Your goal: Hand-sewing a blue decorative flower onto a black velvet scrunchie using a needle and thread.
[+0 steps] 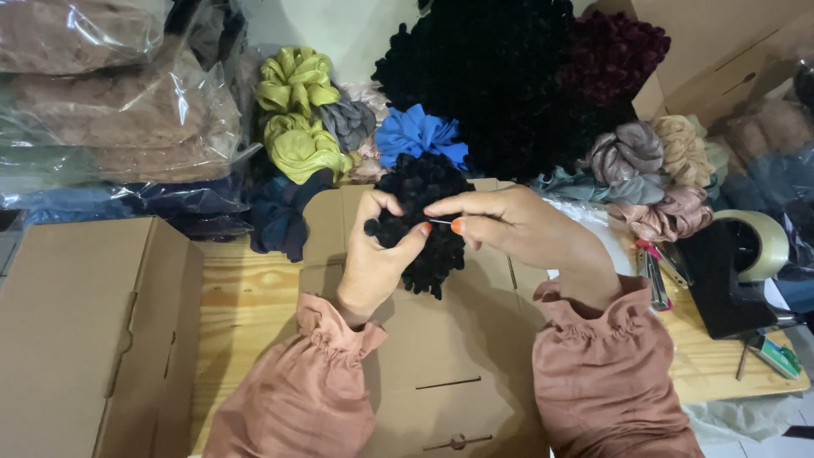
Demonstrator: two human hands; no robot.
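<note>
above, our left hand (373,263) clamps the black scrunchie (421,216); our right hand (517,225) pinches a needle (439,222) lying level, tip toward it.

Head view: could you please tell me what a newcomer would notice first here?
At centre, the left hand grips a black scrunchie while the right hand pinches a thin needle against it, above a flat cardboard box. Behind them lies a heap of scrunchies, with yellow-green ones at left and a blue one mid-row. A tape dispenser stands at right.
</note>
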